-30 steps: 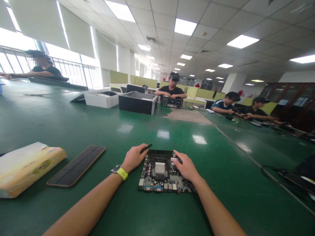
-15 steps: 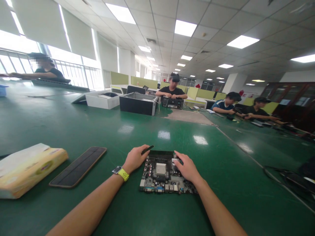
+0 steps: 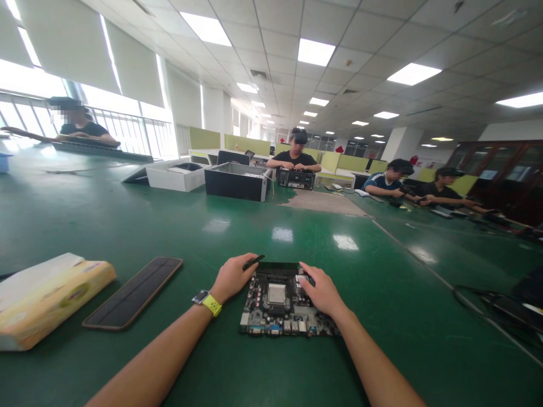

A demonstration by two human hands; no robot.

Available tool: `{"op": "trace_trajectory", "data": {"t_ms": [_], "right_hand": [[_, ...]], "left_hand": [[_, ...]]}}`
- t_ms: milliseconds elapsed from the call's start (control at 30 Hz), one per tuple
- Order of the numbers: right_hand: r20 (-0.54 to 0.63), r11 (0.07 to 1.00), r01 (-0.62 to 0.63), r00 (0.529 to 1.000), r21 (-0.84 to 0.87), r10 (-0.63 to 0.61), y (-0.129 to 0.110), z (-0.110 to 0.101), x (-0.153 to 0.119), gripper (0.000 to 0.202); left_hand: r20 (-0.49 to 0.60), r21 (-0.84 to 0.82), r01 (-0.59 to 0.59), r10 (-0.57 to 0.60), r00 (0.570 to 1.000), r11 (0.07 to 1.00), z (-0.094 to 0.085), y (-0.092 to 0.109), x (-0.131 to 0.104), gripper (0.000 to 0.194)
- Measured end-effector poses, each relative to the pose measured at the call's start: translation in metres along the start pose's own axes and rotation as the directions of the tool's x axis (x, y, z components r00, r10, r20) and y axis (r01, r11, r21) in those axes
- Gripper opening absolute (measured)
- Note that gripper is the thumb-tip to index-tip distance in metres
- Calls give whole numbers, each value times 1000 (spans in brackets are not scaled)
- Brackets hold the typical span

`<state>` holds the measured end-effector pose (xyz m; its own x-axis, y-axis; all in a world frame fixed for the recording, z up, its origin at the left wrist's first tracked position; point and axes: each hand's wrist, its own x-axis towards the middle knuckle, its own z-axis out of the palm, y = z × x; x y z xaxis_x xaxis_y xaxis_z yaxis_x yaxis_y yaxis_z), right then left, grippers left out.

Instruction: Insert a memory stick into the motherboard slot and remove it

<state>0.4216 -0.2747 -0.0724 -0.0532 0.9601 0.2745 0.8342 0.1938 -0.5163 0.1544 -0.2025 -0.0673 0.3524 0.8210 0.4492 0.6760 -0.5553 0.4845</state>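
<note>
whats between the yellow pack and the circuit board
In the head view, a phone lies on the green table beside the yellow pack, then come the watch and left hand, next to the circuit board.

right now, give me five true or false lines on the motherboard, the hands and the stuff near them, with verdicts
1. The left hand holds a slim dark piece. True.
2. The motherboard stands upright on one edge. False: the motherboard lies flat on the green table.
3. The right hand reaches over part of the motherboard. True.
4. The watch is on the right hand's wrist. False: the watch is on the left hand's wrist.
5. The dark phone lies between the yellow and white pack and the left hand. True.
</note>
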Motion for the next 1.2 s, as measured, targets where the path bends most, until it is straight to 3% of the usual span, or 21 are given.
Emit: {"op": "trace_trajectory", "data": {"t_ms": [1200], "right_hand": [[7,1000,0,1000,-16,0,0,1,1,50]], "left_hand": [[-17,17,19,-18,1000,1000,-1,2,1,25]]}}
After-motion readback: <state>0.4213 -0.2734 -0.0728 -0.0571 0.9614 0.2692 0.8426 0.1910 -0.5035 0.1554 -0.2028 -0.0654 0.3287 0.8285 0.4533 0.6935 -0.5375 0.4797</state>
